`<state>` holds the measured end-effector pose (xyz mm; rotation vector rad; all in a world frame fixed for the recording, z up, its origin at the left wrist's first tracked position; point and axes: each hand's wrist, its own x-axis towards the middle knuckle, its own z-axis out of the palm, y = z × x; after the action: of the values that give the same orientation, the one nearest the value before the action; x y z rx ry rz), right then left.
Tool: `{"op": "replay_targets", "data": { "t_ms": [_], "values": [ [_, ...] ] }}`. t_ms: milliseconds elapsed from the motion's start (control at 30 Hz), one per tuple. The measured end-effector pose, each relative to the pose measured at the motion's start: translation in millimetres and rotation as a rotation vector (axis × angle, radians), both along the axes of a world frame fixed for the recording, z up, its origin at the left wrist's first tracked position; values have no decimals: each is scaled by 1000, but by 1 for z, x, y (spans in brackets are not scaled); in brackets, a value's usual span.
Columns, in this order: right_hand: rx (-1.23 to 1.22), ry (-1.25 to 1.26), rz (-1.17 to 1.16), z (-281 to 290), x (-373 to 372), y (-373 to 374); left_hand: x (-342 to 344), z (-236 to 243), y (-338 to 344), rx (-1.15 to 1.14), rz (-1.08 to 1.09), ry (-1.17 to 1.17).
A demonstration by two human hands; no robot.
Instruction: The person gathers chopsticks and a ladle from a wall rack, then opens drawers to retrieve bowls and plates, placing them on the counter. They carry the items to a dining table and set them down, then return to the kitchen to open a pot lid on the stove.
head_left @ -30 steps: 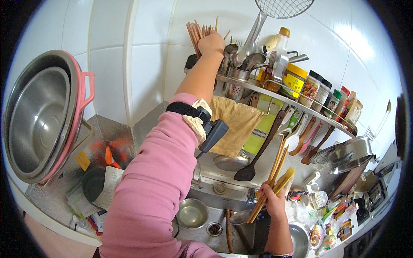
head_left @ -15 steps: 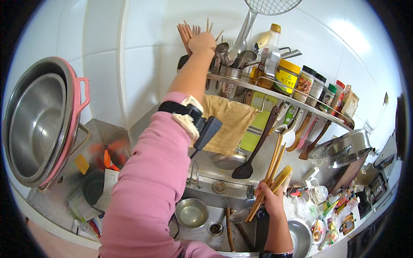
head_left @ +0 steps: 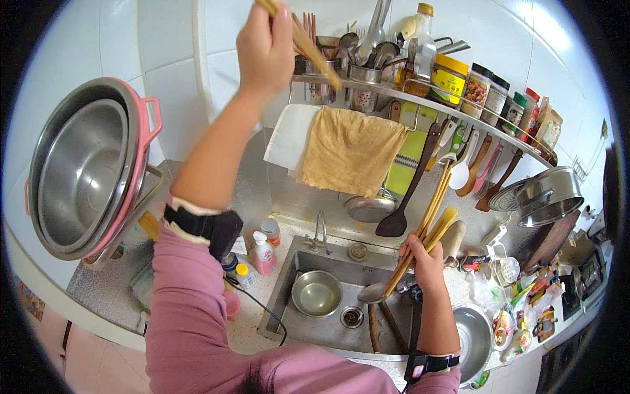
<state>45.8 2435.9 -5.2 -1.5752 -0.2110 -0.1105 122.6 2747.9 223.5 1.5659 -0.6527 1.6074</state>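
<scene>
My left hand [head_left: 266, 52], raised at the upper left in front of the wall, is closed round a few wooden chopsticks [head_left: 318, 58] that slant down to the right. Behind their tips stands a metal holder [head_left: 320, 67] with more chopsticks on the wall shelf. Over the sink's right side, my right hand [head_left: 425, 262] grips a bundle of chopsticks [head_left: 436, 202] together with a yellow-handled utensil [head_left: 446, 222]. A rounded metal spoon head [head_left: 373, 293] shows below that hand; its handle is hidden by the grip.
Spoons fill a second holder [head_left: 363, 73], beside jars and bottles on the shelf [head_left: 420, 97]. A tan cloth [head_left: 353, 148] and cooking tools hang beneath. The sink [head_left: 282, 315] contains a metal bowl [head_left: 317, 293] and two brown sticks. Nested basins [head_left: 82, 177] hang at left.
My left hand has come away from the chopstick holder, toward me and left, with chopsticks in it. My right hand keeps its bundle. The view has shifted, showing bottles beside the sink.
</scene>
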Motion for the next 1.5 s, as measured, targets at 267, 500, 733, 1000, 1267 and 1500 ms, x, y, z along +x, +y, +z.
{"op": "replay_targets", "data": {
  "t_ms": [267, 500, 733, 1000, 1267, 1500],
  "values": [
    [30, -65, 124, 5, -12, 27, -44, -170, -90, 275, -991, 1132],
    [77, -43, 120, 3, -6, 37, -24, -200, -133, 313, -944, 1009],
    [26, -25, 70, 1, 6, 32, -12, -192, -136, 512, -609, 998],
    [29, -54, 2, -7, 5, 2, 43, -97, -14, -173, -66, 505],
    [11, -81, -15, -16, 4, -8, 110, 5, 32, -52, 423, 479],
    [-25, -58, -57, -14, 0, -17, 127, 30, 11, 202, 718, 717]
  ]
}}
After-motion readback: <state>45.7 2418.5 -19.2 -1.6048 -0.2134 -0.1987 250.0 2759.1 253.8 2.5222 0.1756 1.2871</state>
